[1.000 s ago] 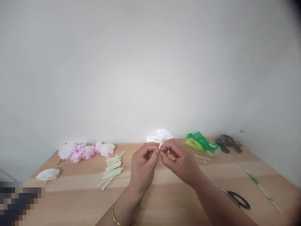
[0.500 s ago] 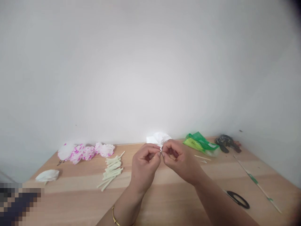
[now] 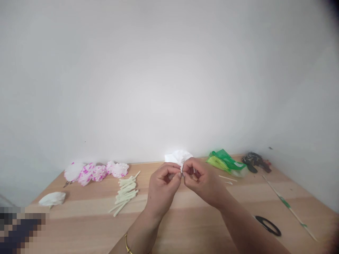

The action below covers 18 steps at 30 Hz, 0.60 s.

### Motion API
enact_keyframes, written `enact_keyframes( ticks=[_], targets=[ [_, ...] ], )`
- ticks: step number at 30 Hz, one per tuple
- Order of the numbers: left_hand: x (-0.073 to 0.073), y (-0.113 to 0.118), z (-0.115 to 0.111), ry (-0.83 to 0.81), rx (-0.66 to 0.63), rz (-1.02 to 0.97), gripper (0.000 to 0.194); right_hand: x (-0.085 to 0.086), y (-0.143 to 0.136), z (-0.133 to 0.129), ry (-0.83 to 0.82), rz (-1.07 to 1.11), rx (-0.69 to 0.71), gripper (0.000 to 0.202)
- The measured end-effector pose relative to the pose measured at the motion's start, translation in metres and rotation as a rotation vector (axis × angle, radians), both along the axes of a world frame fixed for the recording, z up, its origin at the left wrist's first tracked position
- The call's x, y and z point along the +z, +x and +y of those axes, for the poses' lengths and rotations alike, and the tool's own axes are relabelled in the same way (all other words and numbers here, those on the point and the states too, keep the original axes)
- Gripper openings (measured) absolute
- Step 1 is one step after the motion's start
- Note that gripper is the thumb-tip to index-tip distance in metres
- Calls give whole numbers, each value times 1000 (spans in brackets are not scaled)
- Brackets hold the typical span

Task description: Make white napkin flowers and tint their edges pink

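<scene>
Both hands meet fingertip to fingertip above the middle of the wooden table (image 3: 185,225). My left hand (image 3: 164,183) pinches the twisted lower end of a white tissue paper piece (image 3: 180,156) between thumb and forefinger. On its right, my right hand (image 3: 198,178) pinches the same twisted end, its fingers curled. The paper's wider, crumpled part spreads out above the fingertips. Any small thing between the fingertips is hidden.
Pink-and-white paper flowers (image 3: 96,173), a white paper bundle (image 3: 52,199) and pale green sticks (image 3: 127,192) lie left. To the right are green plastic packaging (image 3: 226,162), dark crumpled items (image 3: 256,162), black-handled scissors (image 3: 268,225) and a long stick with green bands (image 3: 290,207).
The hands have shifted very slightly, and more of the twisted white paper end shows between the fingertips. Both pinches remain closed.
</scene>
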<state>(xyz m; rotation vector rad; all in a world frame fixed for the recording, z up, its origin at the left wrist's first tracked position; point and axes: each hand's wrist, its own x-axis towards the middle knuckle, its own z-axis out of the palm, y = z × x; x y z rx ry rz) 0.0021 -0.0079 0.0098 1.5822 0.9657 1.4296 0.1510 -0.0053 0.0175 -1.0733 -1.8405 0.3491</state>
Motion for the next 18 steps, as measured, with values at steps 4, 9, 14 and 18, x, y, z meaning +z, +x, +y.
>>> enact_keyframes(
  ticks=[4,9,14,18],
  targets=[
    [-1,0,2,-32,7,5,8,0,0,0,4,-28,-2,10],
    [-5,0,5,-41,-37,-66,10,-1,0,1,-11,10,56,13],
    [-5,-2,5,-101,-46,4,10,-1,1,2,-55,30,66,12],
    [-3,-2,4,-105,-21,37,8,-1,1,3,-64,28,81,13]
  ],
)
